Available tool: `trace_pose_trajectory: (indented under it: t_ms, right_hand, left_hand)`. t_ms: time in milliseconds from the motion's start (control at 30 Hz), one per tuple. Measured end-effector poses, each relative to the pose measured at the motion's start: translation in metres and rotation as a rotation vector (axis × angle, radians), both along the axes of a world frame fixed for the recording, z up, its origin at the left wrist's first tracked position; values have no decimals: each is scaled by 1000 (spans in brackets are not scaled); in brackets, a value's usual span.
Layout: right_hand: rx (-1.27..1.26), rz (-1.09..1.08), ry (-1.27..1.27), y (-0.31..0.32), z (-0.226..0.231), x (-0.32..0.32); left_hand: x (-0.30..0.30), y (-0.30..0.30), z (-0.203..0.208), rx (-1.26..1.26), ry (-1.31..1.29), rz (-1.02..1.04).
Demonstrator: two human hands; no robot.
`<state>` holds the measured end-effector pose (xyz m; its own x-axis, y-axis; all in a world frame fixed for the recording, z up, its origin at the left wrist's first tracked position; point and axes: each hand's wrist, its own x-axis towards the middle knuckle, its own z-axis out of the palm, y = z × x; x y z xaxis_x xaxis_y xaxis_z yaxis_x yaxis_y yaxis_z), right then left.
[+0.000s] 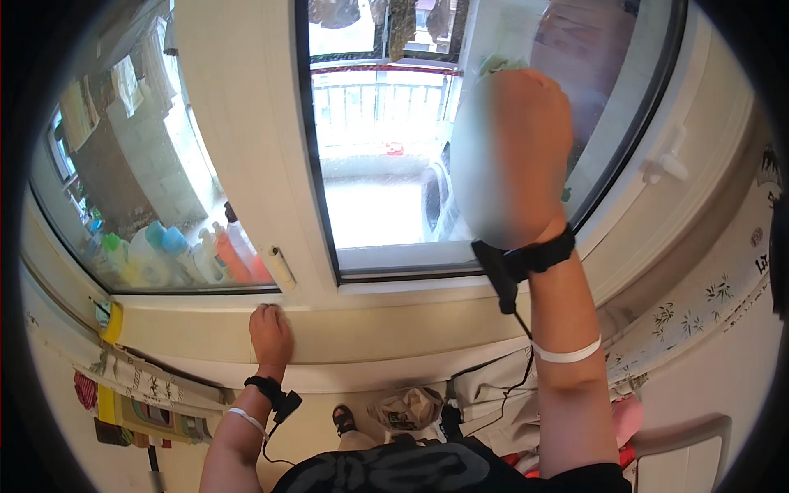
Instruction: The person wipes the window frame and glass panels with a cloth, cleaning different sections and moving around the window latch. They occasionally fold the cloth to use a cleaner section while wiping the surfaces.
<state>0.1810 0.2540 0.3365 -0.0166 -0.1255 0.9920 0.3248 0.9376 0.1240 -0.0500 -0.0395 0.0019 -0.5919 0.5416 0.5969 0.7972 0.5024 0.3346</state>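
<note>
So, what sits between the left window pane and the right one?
In the head view, a broad white frame stands between the left pane and right pane, with what looks like a handle near its bottom.

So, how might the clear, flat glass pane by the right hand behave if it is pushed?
The clear, flat glass pane looks unbent, so it should feel stiff. Its reflections suggest a smooth, probably slippery face. The white window frame around its edges would likely stop it tipping.

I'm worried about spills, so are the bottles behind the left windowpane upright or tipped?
Upright, it seems: the bottles stand in a row behind the left windowpane, visible caps uppermost; their slant may be lens bend.
</note>
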Motion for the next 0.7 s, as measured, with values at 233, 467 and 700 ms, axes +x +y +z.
trace_pose_trajectory:
  t_ms: [233, 467, 700]
  right_hand:
    - [-2, 151, -478, -29, -133, -3]
    - [-9, -38, -8, 3, -1, -8]
    - [86, 178, -292, -29, -63, -44]
  left_hand:
    - [0, 4, -1, 0, 11, -17]
    - [0, 2, 2, 27, 3, -22]
    - [2, -1, 4, 51, 2, -11]
